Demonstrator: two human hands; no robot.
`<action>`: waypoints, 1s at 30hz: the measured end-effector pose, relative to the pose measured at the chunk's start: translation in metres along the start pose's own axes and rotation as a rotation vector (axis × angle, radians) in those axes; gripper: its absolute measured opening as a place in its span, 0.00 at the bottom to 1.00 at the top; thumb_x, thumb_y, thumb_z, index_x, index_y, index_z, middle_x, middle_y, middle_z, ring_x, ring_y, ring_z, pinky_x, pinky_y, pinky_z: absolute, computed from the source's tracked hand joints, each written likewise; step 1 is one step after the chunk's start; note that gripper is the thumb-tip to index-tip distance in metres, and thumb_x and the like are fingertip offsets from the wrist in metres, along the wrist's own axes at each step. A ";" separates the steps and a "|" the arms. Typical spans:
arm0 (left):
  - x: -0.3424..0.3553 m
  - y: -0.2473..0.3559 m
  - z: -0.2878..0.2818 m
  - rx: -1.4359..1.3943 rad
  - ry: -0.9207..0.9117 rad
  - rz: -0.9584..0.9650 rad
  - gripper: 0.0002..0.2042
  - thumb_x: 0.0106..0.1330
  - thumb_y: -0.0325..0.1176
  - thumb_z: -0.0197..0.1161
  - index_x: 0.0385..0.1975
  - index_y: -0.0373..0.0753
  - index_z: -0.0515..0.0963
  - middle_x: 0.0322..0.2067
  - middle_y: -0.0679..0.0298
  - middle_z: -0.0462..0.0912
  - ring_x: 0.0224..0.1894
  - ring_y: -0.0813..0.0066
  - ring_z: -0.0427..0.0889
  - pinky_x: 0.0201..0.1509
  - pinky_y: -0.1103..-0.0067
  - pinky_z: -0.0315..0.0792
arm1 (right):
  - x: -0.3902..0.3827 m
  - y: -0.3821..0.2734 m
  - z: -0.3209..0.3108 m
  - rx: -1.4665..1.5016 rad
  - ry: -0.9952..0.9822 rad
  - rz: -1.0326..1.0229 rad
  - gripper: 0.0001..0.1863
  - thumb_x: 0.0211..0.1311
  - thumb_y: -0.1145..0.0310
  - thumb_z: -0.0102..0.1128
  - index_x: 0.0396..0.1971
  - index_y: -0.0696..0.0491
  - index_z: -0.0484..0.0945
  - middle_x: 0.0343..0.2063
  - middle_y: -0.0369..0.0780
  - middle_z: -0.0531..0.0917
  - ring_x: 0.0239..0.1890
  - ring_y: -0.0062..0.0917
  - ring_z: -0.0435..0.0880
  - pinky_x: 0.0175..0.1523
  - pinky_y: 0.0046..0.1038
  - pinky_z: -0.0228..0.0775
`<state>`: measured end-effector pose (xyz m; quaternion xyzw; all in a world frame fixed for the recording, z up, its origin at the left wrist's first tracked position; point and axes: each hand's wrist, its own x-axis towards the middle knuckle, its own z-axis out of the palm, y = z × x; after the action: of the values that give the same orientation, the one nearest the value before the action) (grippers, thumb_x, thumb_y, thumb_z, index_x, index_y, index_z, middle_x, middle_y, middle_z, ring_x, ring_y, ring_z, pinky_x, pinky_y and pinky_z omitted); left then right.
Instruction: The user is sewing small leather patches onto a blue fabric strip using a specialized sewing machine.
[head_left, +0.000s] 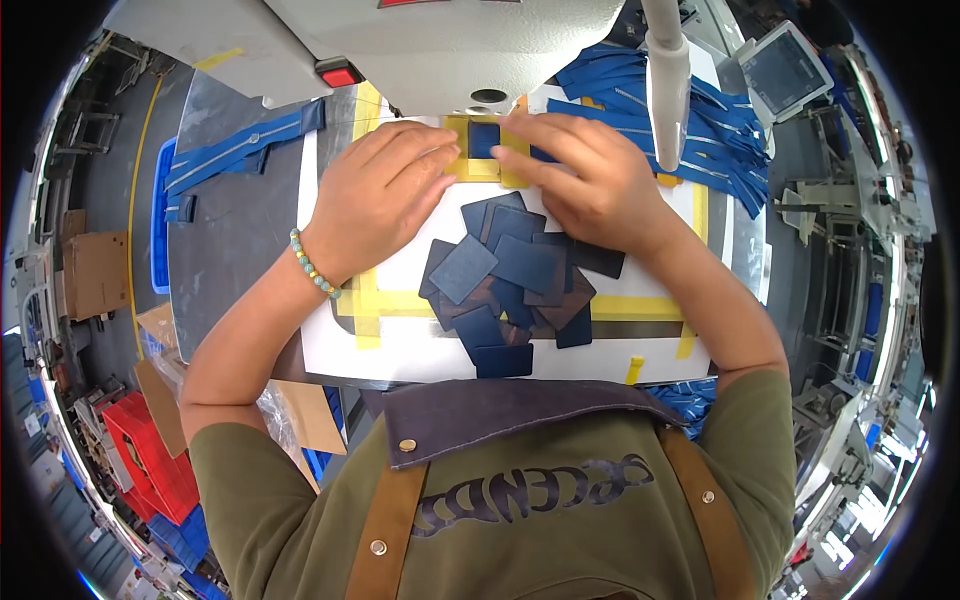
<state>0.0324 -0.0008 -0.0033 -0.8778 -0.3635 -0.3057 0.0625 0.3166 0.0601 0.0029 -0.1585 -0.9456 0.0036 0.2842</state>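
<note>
A small dark blue patch (484, 139) lies in a yellow-taped frame (483, 171) beneath the head of a white machine (440, 50). My left hand (385, 185) rests at the frame's left side, fingers stretched and slightly bent, holding nothing that I can see. On the other side, my right hand (588, 172) has thumb and forefinger apart, their tips at the frame's right edge by the patch. Below both hands lies a loose pile of dark blue rectangular pieces (527, 262), some showing a brownish face.
Blue zipper strips (240, 152) lie at the left, and a larger heap of zippers (710, 130) at the right. A white post (668, 100) stands by that heap. A screen (785, 70) is at the far right; red crates (148, 455) and cartons (97, 275) sit left.
</note>
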 end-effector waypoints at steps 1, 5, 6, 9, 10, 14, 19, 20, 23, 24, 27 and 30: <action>0.001 0.000 0.001 -0.041 0.030 -0.016 0.20 0.62 0.31 0.76 0.54 0.34 0.85 0.49 0.60 0.87 0.49 0.61 0.86 0.50 0.71 0.81 | -0.003 0.002 -0.003 0.033 0.033 0.025 0.26 0.51 0.79 0.70 0.53 0.52 0.88 0.56 0.42 0.87 0.57 0.36 0.87 0.55 0.36 0.82; 0.008 0.007 -0.004 -0.024 0.002 -0.069 0.23 0.59 0.24 0.77 0.57 0.38 0.86 0.43 0.61 0.87 0.42 0.63 0.87 0.43 0.73 0.81 | -0.010 0.011 -0.005 0.073 0.059 0.129 0.23 0.51 0.80 0.70 0.51 0.55 0.87 0.52 0.43 0.87 0.55 0.37 0.87 0.56 0.35 0.80; 0.009 0.007 -0.003 -0.025 -0.003 -0.063 0.23 0.59 0.24 0.77 0.57 0.38 0.86 0.43 0.61 0.87 0.42 0.63 0.87 0.43 0.73 0.81 | -0.009 0.010 -0.006 0.102 0.050 0.165 0.22 0.53 0.80 0.70 0.51 0.57 0.87 0.51 0.43 0.87 0.53 0.38 0.86 0.55 0.36 0.79; 0.009 0.003 0.000 0.060 -0.052 -0.002 0.24 0.59 0.23 0.76 0.59 0.40 0.86 0.40 0.62 0.87 0.40 0.65 0.86 0.40 0.74 0.80 | -0.008 0.012 -0.007 0.140 0.009 0.202 0.17 0.57 0.79 0.72 0.49 0.59 0.86 0.46 0.44 0.86 0.47 0.40 0.85 0.54 0.38 0.76; 0.010 0.002 0.001 0.080 -0.050 0.015 0.22 0.60 0.25 0.74 0.57 0.39 0.86 0.40 0.62 0.86 0.41 0.66 0.86 0.39 0.74 0.81 | -0.011 0.015 -0.004 0.158 0.020 0.193 0.17 0.57 0.79 0.73 0.47 0.60 0.86 0.45 0.44 0.86 0.47 0.40 0.85 0.54 0.38 0.76; 0.010 -0.001 0.002 0.144 -0.046 0.071 0.19 0.61 0.26 0.72 0.53 0.36 0.86 0.43 0.60 0.88 0.43 0.66 0.87 0.41 0.75 0.83 | -0.014 0.017 0.000 0.190 0.044 0.195 0.12 0.57 0.81 0.75 0.42 0.61 0.87 0.42 0.43 0.85 0.46 0.37 0.85 0.52 0.36 0.78; 0.011 -0.006 0.005 0.124 -0.067 0.094 0.18 0.61 0.27 0.73 0.52 0.32 0.85 0.44 0.57 0.89 0.44 0.65 0.88 0.42 0.75 0.84 | -0.019 0.023 0.005 0.209 0.040 0.199 0.10 0.57 0.82 0.75 0.39 0.61 0.87 0.42 0.43 0.85 0.46 0.37 0.84 0.51 0.35 0.78; 0.010 -0.007 0.006 0.095 -0.060 0.087 0.18 0.61 0.27 0.73 0.52 0.32 0.85 0.43 0.57 0.89 0.43 0.64 0.88 0.42 0.75 0.84 | -0.020 0.023 0.005 0.204 0.054 0.196 0.09 0.58 0.82 0.74 0.39 0.61 0.87 0.42 0.43 0.85 0.46 0.37 0.84 0.51 0.35 0.79; 0.013 -0.008 0.008 0.063 -0.036 0.103 0.17 0.63 0.28 0.74 0.51 0.31 0.85 0.44 0.56 0.89 0.43 0.64 0.89 0.42 0.75 0.84 | -0.020 0.028 0.004 0.197 0.024 0.175 0.09 0.58 0.83 0.74 0.39 0.62 0.87 0.43 0.44 0.85 0.46 0.37 0.85 0.52 0.35 0.79; 0.013 -0.007 0.008 0.065 -0.037 0.100 0.17 0.63 0.28 0.74 0.51 0.31 0.85 0.44 0.56 0.89 0.43 0.64 0.89 0.42 0.75 0.84 | -0.020 0.029 0.005 0.200 0.024 0.172 0.09 0.58 0.83 0.74 0.39 0.62 0.87 0.43 0.44 0.85 0.46 0.37 0.85 0.52 0.35 0.79; 0.011 -0.007 0.007 0.026 0.012 0.066 0.14 0.63 0.29 0.75 0.47 0.32 0.85 0.44 0.56 0.90 0.43 0.64 0.89 0.42 0.74 0.84 | -0.021 0.029 0.004 0.224 0.011 0.154 0.12 0.56 0.84 0.74 0.41 0.61 0.87 0.45 0.44 0.85 0.47 0.38 0.85 0.53 0.35 0.79; 0.002 -0.008 -0.003 -0.036 -0.026 -0.003 0.13 0.59 0.26 0.79 0.42 0.33 0.86 0.47 0.57 0.91 0.43 0.61 0.90 0.43 0.72 0.83 | -0.015 0.021 -0.001 0.279 0.036 0.150 0.16 0.58 0.82 0.73 0.48 0.61 0.86 0.50 0.45 0.86 0.53 0.40 0.84 0.59 0.38 0.78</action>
<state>0.0268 0.0053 -0.0009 -0.8823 -0.3599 -0.3006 0.0417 0.3359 0.0758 -0.0063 -0.1876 -0.9162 0.1532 0.3192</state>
